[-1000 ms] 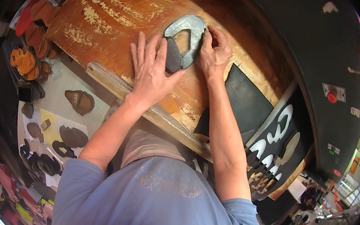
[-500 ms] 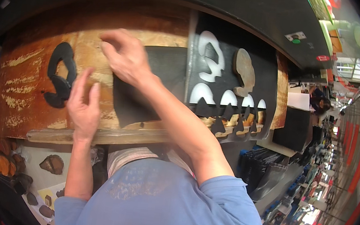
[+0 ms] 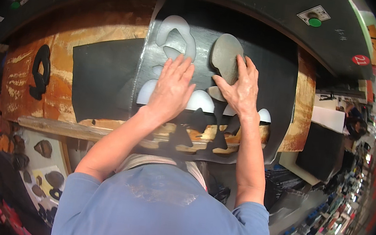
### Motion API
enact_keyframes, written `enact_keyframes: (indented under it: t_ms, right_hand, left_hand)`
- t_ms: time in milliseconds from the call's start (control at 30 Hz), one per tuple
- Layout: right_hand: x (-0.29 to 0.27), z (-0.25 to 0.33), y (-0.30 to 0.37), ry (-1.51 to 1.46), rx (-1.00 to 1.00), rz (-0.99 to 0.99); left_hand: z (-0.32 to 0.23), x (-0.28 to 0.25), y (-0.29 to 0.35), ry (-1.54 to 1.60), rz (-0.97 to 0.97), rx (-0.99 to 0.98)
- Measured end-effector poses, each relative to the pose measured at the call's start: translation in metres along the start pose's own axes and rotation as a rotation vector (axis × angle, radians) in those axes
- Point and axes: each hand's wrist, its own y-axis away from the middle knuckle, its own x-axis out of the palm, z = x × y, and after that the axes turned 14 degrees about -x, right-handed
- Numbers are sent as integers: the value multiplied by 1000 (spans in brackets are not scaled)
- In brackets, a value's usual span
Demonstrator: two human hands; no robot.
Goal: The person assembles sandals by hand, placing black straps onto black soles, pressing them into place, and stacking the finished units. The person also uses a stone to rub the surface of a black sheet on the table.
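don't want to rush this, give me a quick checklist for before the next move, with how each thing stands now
1. Right hand on the grey block: ok, touching it.
2. Firm grip there: cannot tell.
3. Left hand clear of the grey block: ok, it is over the large black sheet.
4. Large black sheet whole: not ok, it has shaped openings.
5. Dark ring-shaped piece off that sheet: ok, apart at far left.
6. Hands clear of upper-right green button: ok.

The right hand (image 3: 243, 92) partly hides a grey block (image 3: 226, 52).
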Motion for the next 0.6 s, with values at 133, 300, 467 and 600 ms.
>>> enact_keyframes:
  t_ms: [133,300,467,600]
  right_hand:
    - [12,-2,-11,-79,9,-70]
    - [-9,-11,-8,-284,68,-120]
    - [-74,-76,35,-420,223,-236]
    - [-127,-166,75,-224,404,-362]
  left_hand:
    - [-3,11,0,-23,-75,-27]
    - [2,-19,-11,-210,-402,-159]
    - [27,-39,4,-194,-159,-458]
    - [32,-35,8,-284,-208,-395]
